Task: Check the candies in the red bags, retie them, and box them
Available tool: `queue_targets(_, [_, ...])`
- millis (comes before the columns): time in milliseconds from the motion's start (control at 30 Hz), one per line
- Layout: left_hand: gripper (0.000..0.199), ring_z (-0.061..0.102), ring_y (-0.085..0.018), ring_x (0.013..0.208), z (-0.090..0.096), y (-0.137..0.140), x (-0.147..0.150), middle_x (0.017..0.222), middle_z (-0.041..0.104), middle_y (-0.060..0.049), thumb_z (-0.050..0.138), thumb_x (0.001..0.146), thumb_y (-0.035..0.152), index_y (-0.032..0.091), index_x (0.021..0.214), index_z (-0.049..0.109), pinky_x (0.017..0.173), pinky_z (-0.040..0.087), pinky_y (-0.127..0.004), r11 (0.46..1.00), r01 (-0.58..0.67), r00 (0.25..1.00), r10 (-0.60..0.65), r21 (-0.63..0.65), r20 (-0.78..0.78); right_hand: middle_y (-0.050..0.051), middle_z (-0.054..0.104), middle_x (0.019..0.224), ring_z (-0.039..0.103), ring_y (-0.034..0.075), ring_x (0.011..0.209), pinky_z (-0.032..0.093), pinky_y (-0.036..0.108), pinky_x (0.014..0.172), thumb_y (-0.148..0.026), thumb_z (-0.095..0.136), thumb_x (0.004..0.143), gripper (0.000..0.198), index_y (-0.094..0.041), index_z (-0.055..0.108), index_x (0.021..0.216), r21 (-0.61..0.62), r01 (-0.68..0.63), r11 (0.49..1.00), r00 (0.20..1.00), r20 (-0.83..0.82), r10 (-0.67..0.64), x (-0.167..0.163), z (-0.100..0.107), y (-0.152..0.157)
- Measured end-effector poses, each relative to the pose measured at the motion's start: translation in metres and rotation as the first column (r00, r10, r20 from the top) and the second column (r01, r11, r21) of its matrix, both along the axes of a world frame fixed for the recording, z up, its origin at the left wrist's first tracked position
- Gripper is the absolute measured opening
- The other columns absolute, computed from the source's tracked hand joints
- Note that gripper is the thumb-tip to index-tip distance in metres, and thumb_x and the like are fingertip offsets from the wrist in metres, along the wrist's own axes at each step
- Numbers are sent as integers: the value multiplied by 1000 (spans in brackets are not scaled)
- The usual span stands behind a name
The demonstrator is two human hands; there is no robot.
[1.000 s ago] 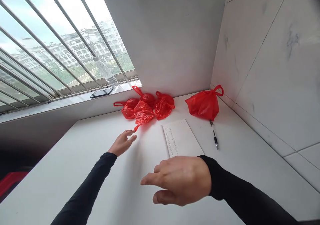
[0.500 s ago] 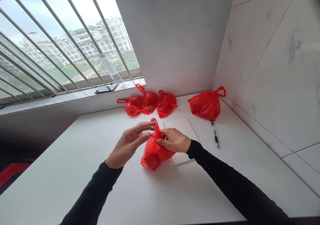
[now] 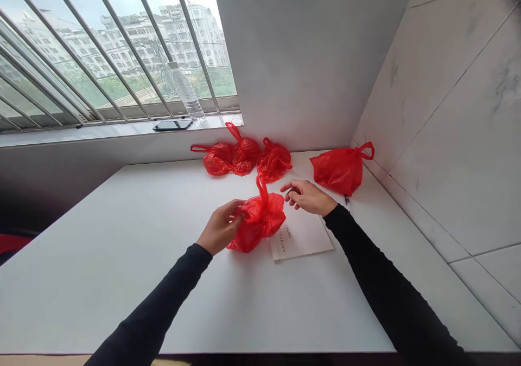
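Observation:
A red plastic bag (image 3: pixel 256 228) with its handle loop standing up is at the middle of the white table (image 3: pixel 163 279). My left hand (image 3: pixel 222 225) grips the bag's left side, thumb and fingers closed on the thin plastic. To the right of the bag, my right hand (image 3: pixel 307 197) is apart from it, fingers spread and slightly curled, with nothing in them. Beneath that hand lies a white booklet (image 3: pixel 305 236) with small printed marks, partly covered by the bag. What the bag contains is hidden.
Three red bags, a left one (image 3: pixel 217 160), a middle one (image 3: pixel 245 156) and a right one (image 3: pixel 273 161), sit against the wall. Another red bag (image 3: pixel 340 168) stands at right, over a mostly hidden pen (image 3: pixel 347 199). A phone (image 3: pixel 173 124) and clear bottle (image 3: pixel 188 95) are on the sill.
My right hand has let go of the bag and moved right. My left hand has come down from near the handle loop and taken hold of the bag's side. The view has shifted.

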State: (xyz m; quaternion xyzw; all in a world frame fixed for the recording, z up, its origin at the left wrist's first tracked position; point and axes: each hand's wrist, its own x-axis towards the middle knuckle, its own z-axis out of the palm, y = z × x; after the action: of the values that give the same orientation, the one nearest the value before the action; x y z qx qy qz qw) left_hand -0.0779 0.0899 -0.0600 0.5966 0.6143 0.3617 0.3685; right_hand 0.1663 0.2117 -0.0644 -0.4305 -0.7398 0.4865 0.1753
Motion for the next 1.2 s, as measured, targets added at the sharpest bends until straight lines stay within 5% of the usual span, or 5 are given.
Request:
queue_targets(367, [69, 64, -18, 74, 0, 0, 5, 84, 61, 1, 55, 88, 29, 25, 151, 29, 72, 55, -35, 992, -63, 938, 97, -112, 333, 2, 67, 98, 61, 17, 87, 46, 30, 76, -32, 68, 85, 26, -21, 62, 109, 213, -318, 924, 944, -15, 329, -21, 23, -35])
queue_targets(600, [41, 57, -24, 104, -5, -5, 9, 118, 57, -10, 50, 85, 17, 22, 126, 51, 94, 49, -44, 943, -20, 929, 140, 331, -341, 1, 65, 87, 59, 16, 76, 45, 30, 72, -22, 53, 91, 27, -20, 58, 118, 244, -17, 970, 999, 50, 5, -17, 13, -27])
queue_targets(733, [33, 56, -32, 108, -16, -6, 17, 125, 59, -13, 58, 85, 23, 24, 118, 59, 92, 47, -52, 962, 205, 793, -54, 182, -606, 7, 62, 112, 59, 19, 100, 46, 32, 86, -21, 55, 93, 29, -20, 52, 122, 425, 141, 894, 990, -64, -125, -20, 22, -32])
queue_targets(933, [16, 60, -30, 98, -35, 0, 13, 114, 65, -11, 52, 90, 21, 23, 102, 63, 87, 49, -48, 964, 226, 778, -93, 140, -621, 8, 64, 109, 60, 21, 101, 47, 35, 91, -20, 62, 92, 20, -17, 62, 112, 431, -205, 879, 977, 145, 157, -30, 10, -40])
queue_targets(1200, [17, 62, -30, 98, -22, 7, -4, 110, 67, -12, 38, 93, 19, 23, 99, 54, 81, 48, -43, 983, 60, 815, 52, 173, -578, 7, 69, 100, 62, 18, 92, 46, 30, 84, -11, 50, 92, 21, -16, 69, 97, 341, -163, 926, 972, 214, 93, -16, 6, -24])
